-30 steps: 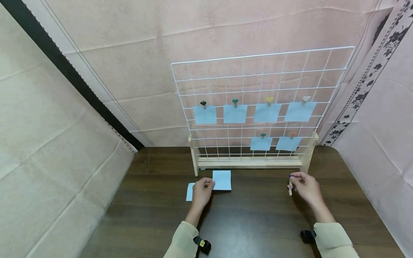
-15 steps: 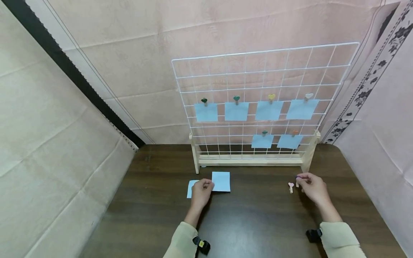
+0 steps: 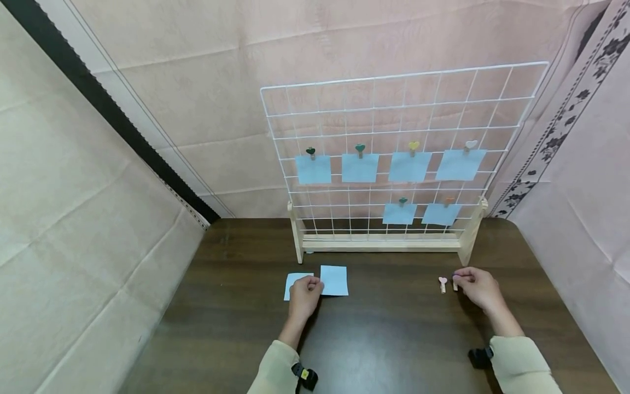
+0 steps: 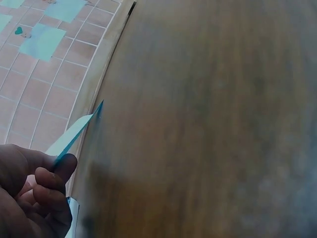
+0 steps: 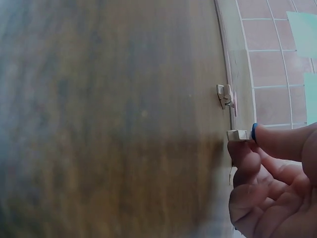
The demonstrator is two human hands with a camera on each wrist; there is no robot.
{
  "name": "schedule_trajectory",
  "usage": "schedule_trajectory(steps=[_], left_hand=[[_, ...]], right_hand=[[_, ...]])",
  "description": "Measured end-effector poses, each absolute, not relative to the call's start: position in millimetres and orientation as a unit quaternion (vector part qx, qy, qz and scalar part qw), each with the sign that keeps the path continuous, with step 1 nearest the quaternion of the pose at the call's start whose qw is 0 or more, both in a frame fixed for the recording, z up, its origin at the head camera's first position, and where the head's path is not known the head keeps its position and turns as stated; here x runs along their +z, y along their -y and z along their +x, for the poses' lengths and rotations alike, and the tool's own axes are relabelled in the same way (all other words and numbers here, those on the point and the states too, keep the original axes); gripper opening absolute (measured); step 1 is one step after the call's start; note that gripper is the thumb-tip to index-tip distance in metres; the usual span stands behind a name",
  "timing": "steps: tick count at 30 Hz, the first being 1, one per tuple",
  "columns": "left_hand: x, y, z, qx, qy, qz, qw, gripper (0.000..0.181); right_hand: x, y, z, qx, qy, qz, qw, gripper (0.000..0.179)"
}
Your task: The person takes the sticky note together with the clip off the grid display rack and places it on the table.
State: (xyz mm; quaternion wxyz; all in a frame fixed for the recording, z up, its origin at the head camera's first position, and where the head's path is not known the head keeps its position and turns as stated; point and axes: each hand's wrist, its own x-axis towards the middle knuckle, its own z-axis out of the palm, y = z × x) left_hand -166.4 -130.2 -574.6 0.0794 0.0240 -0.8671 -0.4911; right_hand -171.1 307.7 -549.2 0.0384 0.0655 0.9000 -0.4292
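Note:
My left hand point(image 3: 304, 297) pinches a blue paper square point(image 3: 334, 281) by its edge between thumb and index finger. In the left wrist view that paper point(image 4: 74, 135) is seen nearly edge-on. Another blue paper point(image 3: 294, 280) lies on the table, partly hidden behind the left hand. At the right, my right hand point(image 3: 478, 287) pinches a small wooden clothespin point(image 5: 238, 135) with a blue-purple top, mostly covered by the thumb. Just left of those fingers lies a second clothespin with a pink heart point(image 3: 443, 284).
A white wire grid point(image 3: 404, 104) stands in a pale wooden base point(image 3: 379, 244) at the table's back. Several blue papers point(image 3: 360, 168) hang on it in two rows from heart clothespins. The upper row spans its width; the lower row occupies the right. Cloth walls point(image 3: 98, 208) flank the dark table point(image 3: 236, 328).
My right hand has moved right with the blue-purple clothespin, away from the pink-heart one, which stays on the table. The left hand and its paper have shifted slightly left and nearer.

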Motion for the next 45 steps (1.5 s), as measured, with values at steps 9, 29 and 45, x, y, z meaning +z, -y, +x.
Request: schedule_trajectory(steps=[9,29,45], left_hand=[[-571.7,131.5,-168.2,-0.481,0.872,0.013,0.086,0.008],[-569.8,132.4,-166.8,-0.481,0.873,0.007,0.077,0.022],[-571.9,134.3,-165.3,-0.447,0.893,-0.018,0.048,0.014]], right_hand=[[-552.7,-310.1,-175.8,-0.458,-0.883,0.072,0.068,0.03],[-554.8,-310.3,-179.7,-0.447,-0.89,0.056,0.066,0.032],[-557.5,-309.7,-175.1,-0.44,-0.892,0.076,0.071,0.038]])
